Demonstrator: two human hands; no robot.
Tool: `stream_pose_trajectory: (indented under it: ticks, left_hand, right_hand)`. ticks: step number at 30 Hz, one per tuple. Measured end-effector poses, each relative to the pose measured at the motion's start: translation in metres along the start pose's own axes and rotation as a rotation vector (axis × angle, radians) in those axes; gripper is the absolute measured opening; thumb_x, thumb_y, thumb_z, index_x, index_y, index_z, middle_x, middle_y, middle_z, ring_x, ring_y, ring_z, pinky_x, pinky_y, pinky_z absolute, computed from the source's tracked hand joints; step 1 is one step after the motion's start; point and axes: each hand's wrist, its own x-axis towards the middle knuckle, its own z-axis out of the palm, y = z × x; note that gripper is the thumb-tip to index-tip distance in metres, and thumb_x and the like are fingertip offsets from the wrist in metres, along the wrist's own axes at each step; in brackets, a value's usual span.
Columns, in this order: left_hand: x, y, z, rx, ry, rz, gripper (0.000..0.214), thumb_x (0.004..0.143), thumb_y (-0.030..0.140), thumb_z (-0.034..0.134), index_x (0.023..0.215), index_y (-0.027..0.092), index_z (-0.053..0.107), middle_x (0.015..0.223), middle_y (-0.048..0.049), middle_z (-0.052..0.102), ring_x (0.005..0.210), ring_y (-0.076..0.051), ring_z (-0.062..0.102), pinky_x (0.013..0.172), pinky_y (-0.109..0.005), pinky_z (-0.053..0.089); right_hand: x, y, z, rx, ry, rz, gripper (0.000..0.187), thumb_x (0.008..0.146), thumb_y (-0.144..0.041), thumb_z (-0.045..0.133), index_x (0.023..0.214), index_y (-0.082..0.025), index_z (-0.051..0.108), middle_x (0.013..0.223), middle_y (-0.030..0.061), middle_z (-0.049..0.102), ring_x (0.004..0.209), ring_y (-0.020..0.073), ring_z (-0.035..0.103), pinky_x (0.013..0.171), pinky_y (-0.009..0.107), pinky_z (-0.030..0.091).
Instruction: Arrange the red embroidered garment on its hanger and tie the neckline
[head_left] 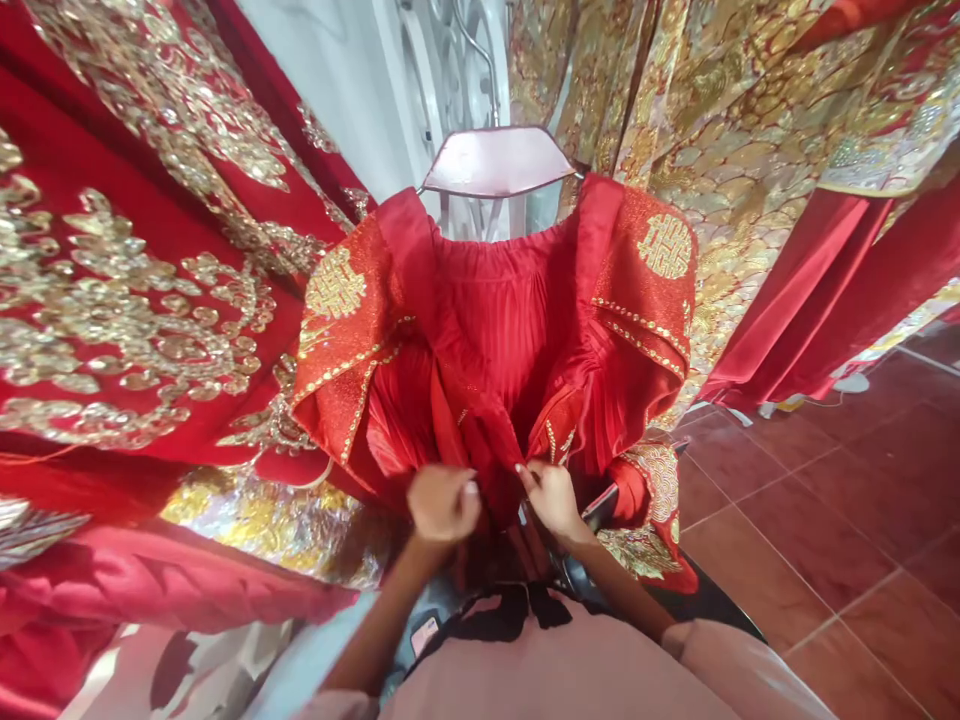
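A red pleated dress point(495, 310) hangs in front of me on a hanger point(499, 160) with a pale pink top panel. Its orange-red shoulder pieces carry gold round emblems and gold beaded edging. My left hand point(444, 503) is curled closed on the lower front of the dress, slightly blurred. Beside it, my right hand point(553, 497) pinches the front edge of the cloth between thumb and fingers. A narrow gap separates the two hands. The fingertips' exact hold on the left is partly hidden.
Red cloth with gold sequin patterns point(172, 320) hangs close on the left. Gold scale-patterned fabric point(735, 150) hangs behind at the right. White scrolled metalwork point(427, 70) stands behind the hanger. Red floor tiles point(825, 500) show at lower right.
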Motion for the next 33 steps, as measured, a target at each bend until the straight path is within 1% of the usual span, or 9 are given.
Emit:
stream_pose_trajectory:
  ticks: [3,6,8,12,17,21,24,29,33]
  left_hand:
    - [-0.066,0.012,0.055,-0.053,-0.253,-0.109,0.029,0.082,0.028,0.049,0.108,0.017,0.057,0.099,-0.0096,0.065,0.09,-0.021,0.063,0.074,-0.031,0.053]
    - [-0.079,0.009,0.095,-0.087,-0.515,-0.346,0.021,0.085,0.025,0.044,0.094,0.012,0.059,0.095,-0.0153,0.064,0.093,-0.025,0.062,0.08,-0.035,0.051]
    - [-0.073,0.0,0.109,-0.098,-0.581,-0.399,0.018,0.085,0.018,0.04,0.083,0.015,0.058,0.085,-0.0121,0.064,0.083,-0.022,0.063,0.076,-0.032,0.051]
    - [-0.065,-0.011,0.113,-0.12,-0.627,-0.442,0.02,0.084,0.012,0.039,0.081,0.017,0.058,0.081,-0.0078,0.064,0.079,-0.019,0.063,0.072,-0.028,0.049]
    - [-0.068,-0.007,0.106,-0.123,-0.683,-0.492,0.021,0.085,0.013,0.039,0.077,0.016,0.058,0.072,-0.0039,0.063,0.066,-0.015,0.06,0.063,-0.024,0.045]
    - [-0.062,-0.004,0.103,-0.103,-0.692,-0.52,0.02,0.085,0.017,0.042,0.077,0.016,0.06,0.073,-0.0048,0.064,0.064,-0.015,0.059,0.059,-0.023,0.041]
    - [-0.058,-0.003,0.103,-0.097,-0.679,-0.535,0.023,0.087,0.017,0.039,0.08,0.016,0.061,0.073,-0.0047,0.065,0.065,-0.015,0.061,0.058,-0.023,0.04]
    - [-0.058,0.0,0.108,-0.08,-0.637,-0.527,0.025,0.086,0.014,0.038,0.093,0.016,0.062,0.086,-0.0073,0.068,0.078,-0.018,0.064,0.067,-0.024,0.044]
    - [-0.06,0.002,0.111,-0.062,-0.612,-0.513,0.024,0.084,0.01,0.037,0.085,0.015,0.061,0.081,-0.0088,0.067,0.078,-0.019,0.063,0.071,-0.026,0.044]
  right_hand:
    - [-0.01,0.005,0.011,0.374,0.04,-0.013,0.04,0.085,-0.034,0.047,0.05,-0.016,0.049,0.047,-0.0019,0.047,0.045,0.0074,0.04,0.05,0.02,0.029]
    - [-0.001,0.003,0.01,0.638,0.042,0.033,0.041,0.076,-0.04,0.059,0.046,-0.017,0.047,0.045,-0.0037,0.042,0.047,0.0068,0.035,0.051,0.02,0.028]
    - [0.007,0.002,0.006,0.772,-0.016,0.078,0.042,0.07,-0.043,0.066,0.044,-0.017,0.047,0.043,-0.0042,0.042,0.047,0.0065,0.034,0.05,0.02,0.028]
    - [0.016,0.007,0.005,0.958,-0.185,0.135,0.042,0.062,-0.046,0.072,0.043,-0.016,0.051,0.039,-0.0045,0.043,0.038,0.0051,0.036,0.042,0.019,0.025]
    - [0.012,0.008,0.01,1.201,-0.322,0.258,0.039,0.059,-0.052,0.068,0.054,-0.014,0.057,0.043,-0.0026,0.049,0.033,0.0042,0.033,0.036,0.019,0.021]
    - [0.013,0.0,0.014,1.411,-0.34,0.385,0.03,0.053,-0.042,0.066,0.053,-0.015,0.052,0.044,-0.0031,0.046,0.035,0.0022,0.025,0.034,0.018,0.017]
    - [0.018,-0.01,0.011,1.469,-0.243,0.426,0.02,0.05,-0.032,0.061,0.048,-0.016,0.048,0.039,-0.006,0.038,0.034,0.0011,0.02,0.034,0.017,0.012]
    - [0.038,-0.05,-0.038,1.486,-0.051,0.376,0.011,0.052,-0.024,0.059,0.051,-0.013,0.057,0.04,-0.0042,0.047,0.032,0.0011,0.027,0.033,0.016,0.014]
    - [0.052,-0.089,-0.091,1.444,0.056,0.122,0.013,0.059,-0.025,0.059,0.054,-0.013,0.061,0.04,-0.0044,0.049,0.03,0.0014,0.028,0.031,0.016,0.016]
